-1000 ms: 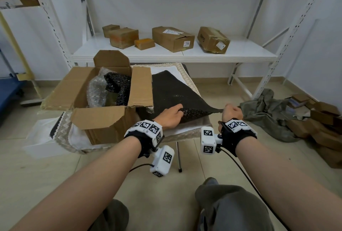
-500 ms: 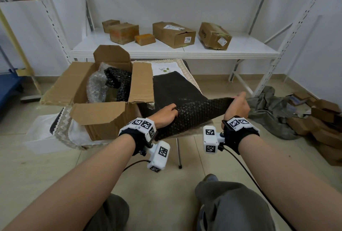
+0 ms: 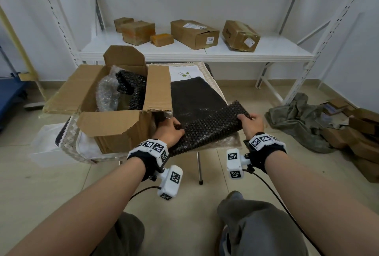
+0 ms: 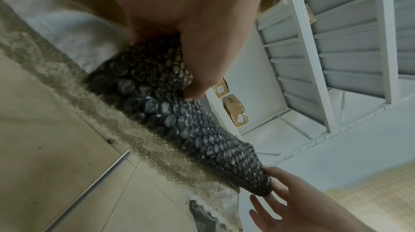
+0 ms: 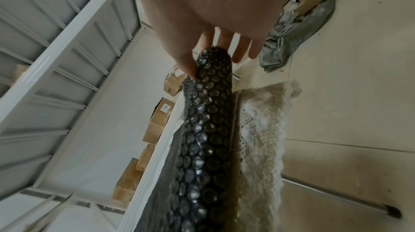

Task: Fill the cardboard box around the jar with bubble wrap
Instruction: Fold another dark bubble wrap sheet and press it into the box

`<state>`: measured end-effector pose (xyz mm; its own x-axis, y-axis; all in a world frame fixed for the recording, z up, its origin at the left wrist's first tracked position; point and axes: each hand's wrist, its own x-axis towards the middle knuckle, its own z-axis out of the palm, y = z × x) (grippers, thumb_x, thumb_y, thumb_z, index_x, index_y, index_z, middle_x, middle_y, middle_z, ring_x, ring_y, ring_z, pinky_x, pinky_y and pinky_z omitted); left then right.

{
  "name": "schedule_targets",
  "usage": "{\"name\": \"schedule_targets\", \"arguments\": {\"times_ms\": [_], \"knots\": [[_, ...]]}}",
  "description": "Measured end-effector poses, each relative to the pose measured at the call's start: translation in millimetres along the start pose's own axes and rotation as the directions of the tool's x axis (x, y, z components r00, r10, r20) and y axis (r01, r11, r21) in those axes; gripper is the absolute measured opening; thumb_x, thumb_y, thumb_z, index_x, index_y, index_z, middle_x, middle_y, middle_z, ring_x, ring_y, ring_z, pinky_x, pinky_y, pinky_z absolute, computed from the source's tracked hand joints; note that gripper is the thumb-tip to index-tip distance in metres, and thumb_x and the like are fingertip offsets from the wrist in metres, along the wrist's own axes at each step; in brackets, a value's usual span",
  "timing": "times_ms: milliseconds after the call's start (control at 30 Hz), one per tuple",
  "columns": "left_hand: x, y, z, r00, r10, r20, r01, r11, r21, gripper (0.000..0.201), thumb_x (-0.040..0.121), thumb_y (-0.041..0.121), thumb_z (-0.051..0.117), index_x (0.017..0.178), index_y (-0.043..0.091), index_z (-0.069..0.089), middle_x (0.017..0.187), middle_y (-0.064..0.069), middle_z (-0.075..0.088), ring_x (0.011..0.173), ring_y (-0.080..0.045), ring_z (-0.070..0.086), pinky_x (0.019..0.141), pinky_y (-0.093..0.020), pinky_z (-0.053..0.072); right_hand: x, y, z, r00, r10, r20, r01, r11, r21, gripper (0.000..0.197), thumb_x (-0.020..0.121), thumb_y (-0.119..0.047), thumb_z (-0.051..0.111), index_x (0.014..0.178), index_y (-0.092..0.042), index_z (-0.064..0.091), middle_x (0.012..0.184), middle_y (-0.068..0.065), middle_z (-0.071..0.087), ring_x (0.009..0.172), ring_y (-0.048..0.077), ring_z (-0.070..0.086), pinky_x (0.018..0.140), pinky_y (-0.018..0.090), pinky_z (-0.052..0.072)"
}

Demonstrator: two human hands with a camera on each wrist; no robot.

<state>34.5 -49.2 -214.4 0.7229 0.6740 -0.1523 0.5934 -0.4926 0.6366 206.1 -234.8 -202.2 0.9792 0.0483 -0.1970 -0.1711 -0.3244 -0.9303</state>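
The left hand (image 3: 171, 132) curls its fingers (image 4: 197, 83) round the near end of the black wrap (image 3: 207, 128); the right hand (image 3: 252, 125) pinches the far end between thumb and fingers (image 5: 241, 49); the sheet lies folded over between them, its back part flat on the surface (image 3: 231, 142); the box (image 3: 114, 124) stands open just left of the left fingers, clear and black wrap inside; the jar cannot be made out.

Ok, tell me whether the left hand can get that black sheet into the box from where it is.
Probably yes. The left hand grips the black bubble wrap right beside the cardboard box, whose flaps stand open; only its near-right flap stands between them.
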Motion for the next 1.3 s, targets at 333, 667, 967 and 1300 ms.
{"name": "schedule_targets", "arguments": {"times_ms": [333,667,967,1300], "knots": [[1,7,5,0.989,0.059,-0.135,-0.033,0.982,0.188,0.029,0.103,0.024,0.037,0.131,0.016,0.035,0.116,-0.021,0.058,0.101,-0.038,0.059,0.077,-0.041,0.040,10,13,16,0.999,0.052,0.017,-0.052,0.999,-0.002,0.041,0.076,-0.030,0.070,0.111,-0.017,0.054,0.130,0.014,0.056,0.107,0.032,0.062,0.098,0.049,0.052],[8,7,12,0.960,0.194,-0.200,-0.098,0.906,0.412,0.039,0.080,0.005,0.063,0.109,0.021,0.043,0.117,-0.010,0.045,0.097,-0.033,0.049,0.078,-0.046,0.049,8,14,12,0.995,0.095,0.013,-0.094,0.994,-0.058,0.045,0.082,-0.008,0.075,0.119,-0.019,0.052,0.134,0.017,0.053,0.100,0.031,0.063,0.099,0.044,0.051],[0,26,11,0.951,0.286,0.118,-0.308,0.837,0.452,0.078,0.072,0.086,0.042,0.112,0.022,0.058,0.112,-0.003,0.047,0.103,-0.022,0.048,0.086,-0.039,0.049,8,11,18,0.996,0.082,-0.024,-0.082,0.997,0.014,0.045,0.082,-0.007,0.067,0.123,-0.017,0.053,0.129,0.017,0.057,0.109,0.033,0.061,0.097,0.039,0.050],[4,44,-1,0.945,0.270,0.185,-0.327,0.781,0.532,0.028,0.095,0.004,0.040,0.120,0.007,0.052,0.119,-0.021,0.059,0.113,-0.036,0.051,0.079,-0.044,0.047,-7,-16,27,0.991,0.102,0.084,-0.126,0.920,0.372,0.084,0.073,-0.030,0.074,0.143,-0.019,0.030,0.121,0.015,0.061,0.090,0.025,0.068,0.087,0.044,0.059]]}}
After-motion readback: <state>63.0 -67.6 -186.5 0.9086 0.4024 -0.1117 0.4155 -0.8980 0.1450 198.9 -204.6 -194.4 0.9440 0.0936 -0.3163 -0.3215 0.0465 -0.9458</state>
